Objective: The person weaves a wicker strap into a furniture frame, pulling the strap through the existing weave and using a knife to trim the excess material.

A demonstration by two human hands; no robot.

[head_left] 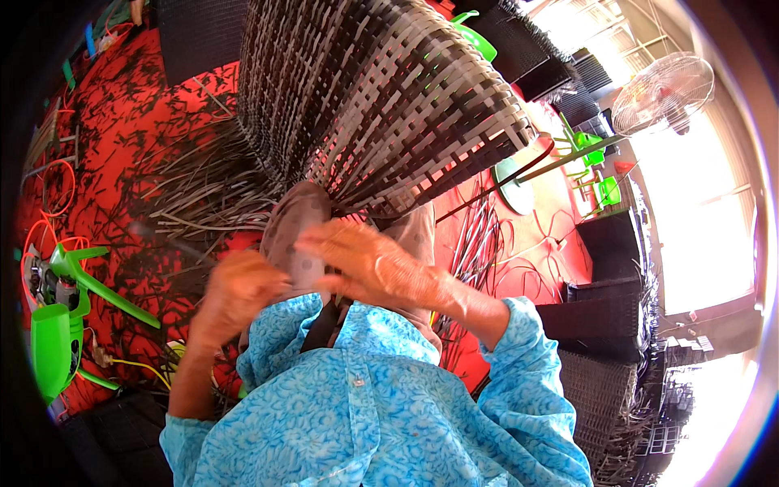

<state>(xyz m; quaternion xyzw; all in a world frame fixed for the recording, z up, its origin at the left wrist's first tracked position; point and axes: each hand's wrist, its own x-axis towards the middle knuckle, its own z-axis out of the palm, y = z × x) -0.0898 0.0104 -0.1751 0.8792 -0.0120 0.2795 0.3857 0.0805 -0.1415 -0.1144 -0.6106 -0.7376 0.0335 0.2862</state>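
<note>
Red floor (219, 79), strewn with dark strips (207, 183). Brown-and-grey woven wicker panel (381, 97), beyond both hands; long axis runs far to near, narrowing toward the knees (299, 215). Pedestal fan (667, 93), far right. Right hand (369, 261), outstretched; left hand (243, 288), curled, blurred; cannot tell either grip.

Grey-brown weave (381, 97), blue floral shirt (324, 422)

Woven piece (398, 89) in dark and pale strips
Tilted at upper centre of the frame, gaps showing along its right edge, strips converging at the bottom.
</note>
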